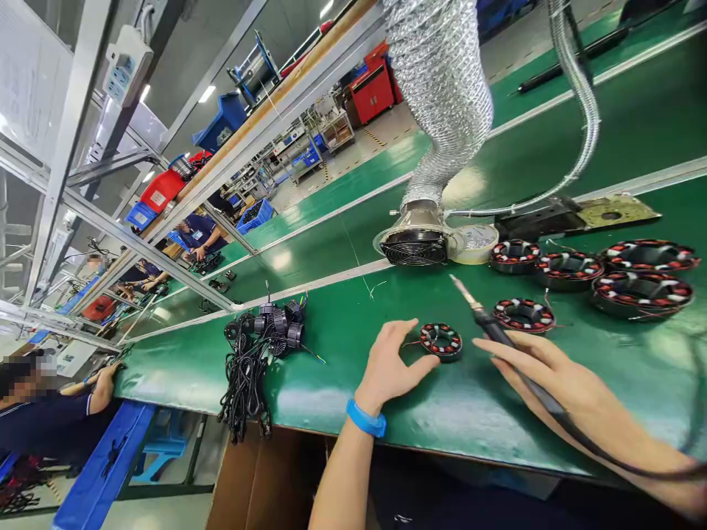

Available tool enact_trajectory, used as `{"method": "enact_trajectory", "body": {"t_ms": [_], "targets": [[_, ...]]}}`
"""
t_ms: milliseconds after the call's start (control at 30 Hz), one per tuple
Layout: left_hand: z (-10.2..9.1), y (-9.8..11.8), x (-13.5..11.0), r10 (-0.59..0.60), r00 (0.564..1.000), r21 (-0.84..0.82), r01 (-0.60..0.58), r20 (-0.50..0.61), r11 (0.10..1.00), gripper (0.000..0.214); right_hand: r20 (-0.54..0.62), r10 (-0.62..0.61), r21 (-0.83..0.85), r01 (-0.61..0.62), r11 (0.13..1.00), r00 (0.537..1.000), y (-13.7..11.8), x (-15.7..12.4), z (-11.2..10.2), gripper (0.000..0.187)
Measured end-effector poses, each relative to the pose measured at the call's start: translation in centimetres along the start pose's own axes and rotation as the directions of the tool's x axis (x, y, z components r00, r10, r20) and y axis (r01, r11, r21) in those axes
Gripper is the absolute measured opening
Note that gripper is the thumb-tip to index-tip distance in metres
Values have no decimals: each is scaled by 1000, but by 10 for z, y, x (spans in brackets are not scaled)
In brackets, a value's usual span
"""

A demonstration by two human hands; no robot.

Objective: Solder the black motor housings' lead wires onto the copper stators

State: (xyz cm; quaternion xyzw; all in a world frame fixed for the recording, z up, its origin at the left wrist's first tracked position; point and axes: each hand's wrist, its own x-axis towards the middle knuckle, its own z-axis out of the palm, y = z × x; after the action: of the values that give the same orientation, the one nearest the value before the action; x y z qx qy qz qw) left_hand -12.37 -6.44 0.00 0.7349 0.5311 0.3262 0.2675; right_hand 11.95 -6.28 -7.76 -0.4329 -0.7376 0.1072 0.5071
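Observation:
On the green bench sits a small motor stator (442, 352) with a black ring and red windings. My left hand (389, 361), with a blue wristband (365, 420), reaches beside it, thumb and index finger spread around its near left side. Whether the thumb touches the ring I cannot tell. In my right hand (574, 379) is a soldering iron (497, 330), its bare metal tip pointing up and left, above the bench and apart from the stator. Just beyond the iron lies another stator (523, 315), with thin wires sticking out.
Several more stators (641, 294) stand at the right. A fume fan (414, 246) on a silver duct (442, 88) hangs beyond the hands, beside a roll of clear tape (473, 243). Bundled black cables (246, 390) droop over the bench edge. Co-workers (49, 419) sit further left.

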Motion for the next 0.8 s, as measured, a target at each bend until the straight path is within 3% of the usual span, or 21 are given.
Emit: {"method": "enact_trajectory", "body": {"t_ms": [100,133,233,400,467,567,700,767,800], "targets": [[4,-6,-1,-222,973,-97,216,-58,972,22,104,-103,77,95,992,989,-1,17,17,41],[6,-7,1,-265,962,-120,257,-60,959,17,134,-110,104,96,990,985,1,21,21,41],[5,-7,4,-363,932,-230,352,-7,908,17,189,-106,166,74,983,976,7,28,30,40],[-11,2,4,-485,840,-440,542,245,716,36,215,-74,190,33,981,974,7,32,27,40],[-16,5,6,-486,838,-444,544,248,712,44,245,-59,200,10,980,968,3,34,24,40],[-16,9,16,-444,871,-420,491,212,763,47,276,-68,229,3,973,959,-4,36,22,39],[-8,17,28,-443,876,-299,482,191,824,43,229,-94,242,36,970,969,-7,35,27,33],[-5,22,28,-406,914,-140,405,21,904,36,192,-66,244,18,970,979,-6,33,32,31],[-3,25,26,-330,939,-38,328,-96,944,31,184,-43,263,-7,965,982,-7,31,34,30]]}}
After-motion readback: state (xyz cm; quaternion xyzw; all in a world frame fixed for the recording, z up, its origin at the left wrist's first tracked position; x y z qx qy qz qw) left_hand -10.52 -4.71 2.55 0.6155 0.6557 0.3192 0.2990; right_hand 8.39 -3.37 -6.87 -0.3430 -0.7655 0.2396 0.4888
